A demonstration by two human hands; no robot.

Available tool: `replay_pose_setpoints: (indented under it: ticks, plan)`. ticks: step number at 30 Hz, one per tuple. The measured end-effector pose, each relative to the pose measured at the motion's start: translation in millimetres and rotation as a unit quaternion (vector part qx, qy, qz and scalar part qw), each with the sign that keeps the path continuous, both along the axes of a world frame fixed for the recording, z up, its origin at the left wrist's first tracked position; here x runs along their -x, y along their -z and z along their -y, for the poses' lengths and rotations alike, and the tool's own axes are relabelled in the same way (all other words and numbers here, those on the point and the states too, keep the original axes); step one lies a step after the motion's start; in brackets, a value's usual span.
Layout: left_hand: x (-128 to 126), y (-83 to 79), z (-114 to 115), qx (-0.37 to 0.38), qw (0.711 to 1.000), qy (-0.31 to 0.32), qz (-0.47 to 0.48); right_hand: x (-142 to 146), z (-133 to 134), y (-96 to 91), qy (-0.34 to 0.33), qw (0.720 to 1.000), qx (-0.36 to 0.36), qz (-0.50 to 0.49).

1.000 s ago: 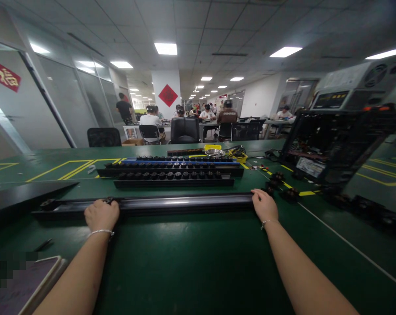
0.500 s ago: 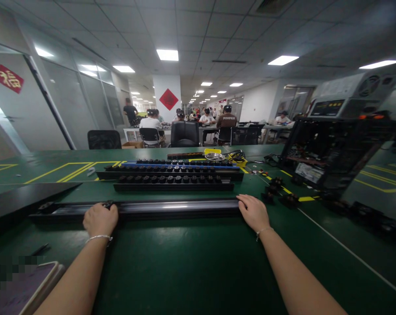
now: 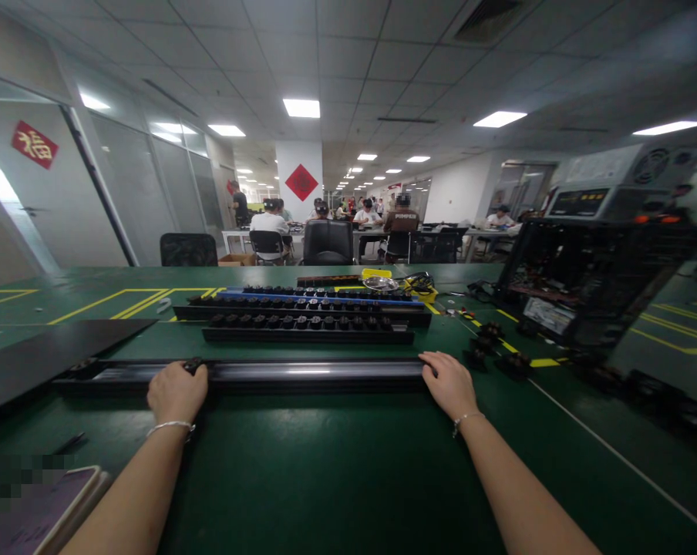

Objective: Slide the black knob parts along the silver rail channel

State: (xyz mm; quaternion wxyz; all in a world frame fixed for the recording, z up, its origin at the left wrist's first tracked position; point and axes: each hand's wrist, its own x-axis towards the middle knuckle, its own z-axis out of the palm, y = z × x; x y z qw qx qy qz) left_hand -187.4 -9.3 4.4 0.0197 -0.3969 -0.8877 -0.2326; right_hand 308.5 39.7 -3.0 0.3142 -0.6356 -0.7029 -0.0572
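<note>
A long black rail (image 3: 302, 374) lies across the green table (image 3: 337, 462) in front of me. My left hand (image 3: 176, 391) is closed over the rail left of its middle, beside a small black fitting on it. My right hand (image 3: 449, 381) rests on the rail's right end with its fingers curled over it. Both wrists wear thin bracelets.
Behind the rail lie two more black rails (image 3: 308, 330) studded with small black parts, and a blue one. Loose black parts (image 3: 487, 347) sit to the right by an open computer case (image 3: 591, 277). A black panel (image 3: 42, 354) lies left; a phone (image 3: 42, 509) near left. People sit at far tables.
The rail has slid left; its right end, with my right hand on it, moved leftwards. My left hand stayed closed on the rail. The view tilted slightly.
</note>
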Motion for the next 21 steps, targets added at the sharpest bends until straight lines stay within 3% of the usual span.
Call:
replay_pose_setpoints:
  ticks: [4, 21]
  plan:
    - [-10.5, -6.4, 4.4, -0.023, 0.999, -0.022, -0.022, 0.6, -0.9, 0.2, 0.008, 1.0, 0.001, -0.001]
    - [-28.0, -11.3, 6.6, -0.007, 0.999, -0.002, -0.046, 2.9, -1.2, -1.1, 0.013, 1.0, 0.005, 0.007]
